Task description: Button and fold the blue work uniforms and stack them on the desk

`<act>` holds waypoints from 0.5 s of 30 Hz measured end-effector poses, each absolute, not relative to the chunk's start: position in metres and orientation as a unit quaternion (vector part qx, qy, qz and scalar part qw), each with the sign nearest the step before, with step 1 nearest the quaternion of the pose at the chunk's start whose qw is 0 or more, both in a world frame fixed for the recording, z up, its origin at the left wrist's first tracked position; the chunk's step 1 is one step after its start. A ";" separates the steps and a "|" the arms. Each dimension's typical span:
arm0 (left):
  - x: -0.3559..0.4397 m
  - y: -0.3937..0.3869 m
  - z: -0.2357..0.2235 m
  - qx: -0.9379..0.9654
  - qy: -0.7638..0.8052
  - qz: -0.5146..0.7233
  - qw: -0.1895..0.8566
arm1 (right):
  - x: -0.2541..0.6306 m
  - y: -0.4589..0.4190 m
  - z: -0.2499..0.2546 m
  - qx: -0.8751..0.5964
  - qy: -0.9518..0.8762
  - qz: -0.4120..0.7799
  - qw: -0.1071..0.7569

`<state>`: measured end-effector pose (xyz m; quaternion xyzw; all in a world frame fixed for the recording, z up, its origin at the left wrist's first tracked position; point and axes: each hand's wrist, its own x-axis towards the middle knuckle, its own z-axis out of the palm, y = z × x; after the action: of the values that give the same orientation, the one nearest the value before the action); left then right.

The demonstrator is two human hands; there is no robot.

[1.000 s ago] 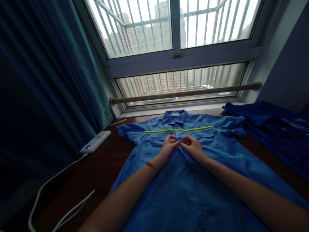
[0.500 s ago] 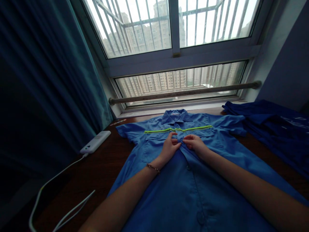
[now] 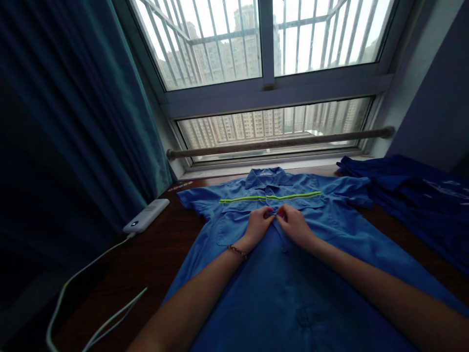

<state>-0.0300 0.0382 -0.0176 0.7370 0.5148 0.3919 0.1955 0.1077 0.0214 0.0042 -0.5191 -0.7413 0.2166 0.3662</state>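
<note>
A blue short-sleeved work shirt (image 3: 330, 230) with a yellow-green stripe across the chest lies flat, front up, on a dark wooden table (image 3: 146, 254), collar toward the window. My left hand (image 3: 258, 222), with a bead bracelet at the wrist, and my right hand (image 3: 293, 224) meet at the button placket just below the stripe. Both hands have their fingers curled and pinch the placket fabric. The fingertips touch each other at the middle of the chest.
A white power bank (image 3: 146, 215) lies at the table's left with white cables (image 3: 84, 274) trailing toward me. A pile of darker blue clothes (image 3: 414, 195) sits at the right. Teal curtain on the left; barred window and a rail behind.
My two hands have drawn closer together on the placket, fingertips now touching. The shirt has not shifted.
</note>
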 end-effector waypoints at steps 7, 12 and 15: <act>-0.037 0.069 -0.027 0.738 0.533 0.385 0.152 | 0.090 -0.027 0.004 -0.544 -0.830 0.013 0.121; -0.039 0.098 -0.026 0.738 0.545 0.385 0.099 | 0.112 -0.004 -0.010 -0.494 -0.844 0.080 0.195; -0.035 0.108 -0.022 0.748 0.543 0.373 0.081 | 0.122 0.007 -0.014 -0.513 -0.814 0.102 0.253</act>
<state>-0.0348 0.1076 -0.0221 0.7477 0.5433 0.3732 0.0809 0.1219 0.0073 -0.0141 -0.5125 -0.8141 0.1018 0.2533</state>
